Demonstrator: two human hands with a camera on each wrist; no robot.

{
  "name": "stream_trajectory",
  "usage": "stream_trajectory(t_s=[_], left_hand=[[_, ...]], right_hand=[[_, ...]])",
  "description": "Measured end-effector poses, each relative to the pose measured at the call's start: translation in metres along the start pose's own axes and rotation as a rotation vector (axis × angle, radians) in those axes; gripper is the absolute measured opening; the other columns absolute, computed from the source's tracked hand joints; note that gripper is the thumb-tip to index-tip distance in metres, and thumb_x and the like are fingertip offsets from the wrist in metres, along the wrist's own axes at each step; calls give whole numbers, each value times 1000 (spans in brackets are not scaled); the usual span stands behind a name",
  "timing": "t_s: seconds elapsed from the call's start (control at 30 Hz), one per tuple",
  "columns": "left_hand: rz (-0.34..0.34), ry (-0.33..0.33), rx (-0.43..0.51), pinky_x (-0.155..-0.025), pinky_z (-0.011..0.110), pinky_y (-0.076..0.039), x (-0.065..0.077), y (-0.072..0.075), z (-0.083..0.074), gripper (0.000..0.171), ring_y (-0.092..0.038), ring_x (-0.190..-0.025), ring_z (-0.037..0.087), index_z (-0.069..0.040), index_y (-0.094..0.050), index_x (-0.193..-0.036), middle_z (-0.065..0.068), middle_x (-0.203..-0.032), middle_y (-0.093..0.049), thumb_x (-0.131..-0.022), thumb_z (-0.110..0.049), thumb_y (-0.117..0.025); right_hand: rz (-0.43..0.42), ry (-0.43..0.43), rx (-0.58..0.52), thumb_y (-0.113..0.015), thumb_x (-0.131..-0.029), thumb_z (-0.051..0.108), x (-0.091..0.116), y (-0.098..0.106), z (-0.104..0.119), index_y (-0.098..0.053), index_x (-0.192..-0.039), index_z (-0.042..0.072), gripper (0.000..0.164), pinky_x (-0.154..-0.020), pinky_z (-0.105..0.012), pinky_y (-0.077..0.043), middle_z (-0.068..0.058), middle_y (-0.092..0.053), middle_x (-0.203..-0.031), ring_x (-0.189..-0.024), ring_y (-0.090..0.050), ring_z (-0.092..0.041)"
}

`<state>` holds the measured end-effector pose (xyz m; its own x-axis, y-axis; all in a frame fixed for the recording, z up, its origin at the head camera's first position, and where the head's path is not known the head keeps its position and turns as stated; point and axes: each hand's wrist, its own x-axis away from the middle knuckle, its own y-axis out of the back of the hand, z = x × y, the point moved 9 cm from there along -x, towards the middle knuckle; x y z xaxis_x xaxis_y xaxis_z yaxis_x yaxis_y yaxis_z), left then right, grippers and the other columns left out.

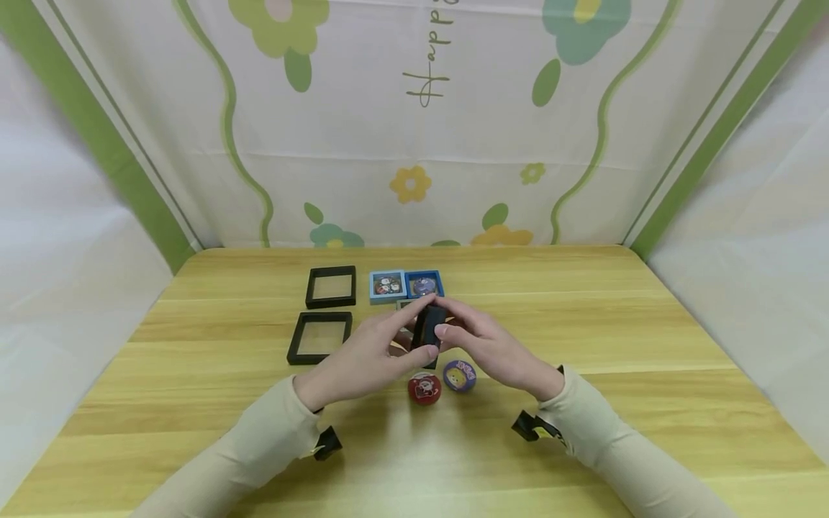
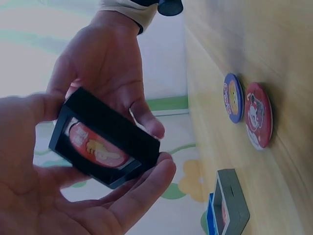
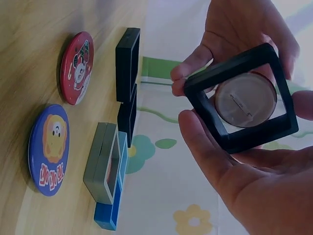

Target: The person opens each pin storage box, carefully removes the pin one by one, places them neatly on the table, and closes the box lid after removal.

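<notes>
Both hands hold a small black display frame [image 1: 435, 322] upright above the table, the left hand [image 1: 365, 356] at one side and the right hand [image 1: 501, 349] at the other. Inside it, the left wrist view shows a round red badge [image 2: 98, 147] with a picture on its face. From the right wrist side, the badge's pale back [image 3: 246, 100] with its pin shows through the clear window. Fingers and thumbs of both hands grip the frame's edges. A red badge [image 1: 424, 388] and a purple-blue badge [image 1: 459, 375] lie on the table just below the hands.
Two black frames [image 1: 331, 286] without badges lie to the left on the wooden table [image 1: 570, 302]. A light blue frame [image 1: 387, 298] and a dark blue frame [image 1: 435, 275], each with a badge, lie behind the hands. A grey frame [image 3: 100, 161] is partly hidden in the head view.
</notes>
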<state>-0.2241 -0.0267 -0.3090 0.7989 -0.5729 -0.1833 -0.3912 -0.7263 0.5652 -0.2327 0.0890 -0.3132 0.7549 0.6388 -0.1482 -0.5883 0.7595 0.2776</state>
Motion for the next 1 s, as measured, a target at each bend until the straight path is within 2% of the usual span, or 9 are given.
stream_trajectory(t_s=[0.13, 0.3, 0.4, 0.53, 0.7, 1.0], left_hand=[[14, -6, -6, -84, 29, -53, 0, -2, -1, 71, -63, -96, 9, -29, -26, -156, 0, -121, -59, -97, -40, -63], [2, 9, -13, -84, 29, -53, 1, -1, -2, 71, -63, -96, 9, -30, -28, -156, -2, -110, -62, -96, -42, -64], [6, 11, -14, -83, 27, -53, 0, -1, -1, 73, -63, -96, 9, -31, -28, -155, -1, -120, -60, -95, -43, -65], [18, -1, -21, -81, 25, -53, 1, -1, -1, 75, -64, -92, 9, -34, -27, -155, 0, -134, -54, -93, -44, -67], [30, -24, -14, -81, 27, -54, 2, -1, -3, 75, -65, -93, 9, -35, -26, -155, 5, -131, -55, -93, -44, -68], [55, -24, 3, -83, 29, -53, 2, 1, -4, 76, -64, -99, 13, -37, -23, -155, 8, -133, -52, -93, -42, -67]], right_hand=[[-2, -12, 14, -44, -105, 22, 0, 0, -1, -31, -152, -1, 53, -95, -52, -47, -24, -46, -138, -111, -58, -31], [4, -14, 29, -46, -105, 21, 0, 0, -1, -30, -152, 0, 54, -95, -44, -48, -24, -47, -138, -114, -57, -34], [21, -8, 52, -49, -102, 17, 0, 0, -2, -29, -153, 3, 57, -95, -38, -49, -21, -47, -139, -120, -53, -34], [49, -12, 79, -52, -96, 12, 0, -1, -4, -30, -154, 8, 63, -93, -37, -50, -15, -48, -139, -122, -52, -29], [64, -15, 74, -54, -94, 10, -1, -2, -4, -29, -154, 10, 65, -90, -38, -51, -12, -48, -139, -120, -53, -26], [94, -18, 57, -57, -100, 15, 0, 0, -3, -26, -155, 8, 63, -90, -38, -51, -16, -47, -137, -119, -54, -29]])
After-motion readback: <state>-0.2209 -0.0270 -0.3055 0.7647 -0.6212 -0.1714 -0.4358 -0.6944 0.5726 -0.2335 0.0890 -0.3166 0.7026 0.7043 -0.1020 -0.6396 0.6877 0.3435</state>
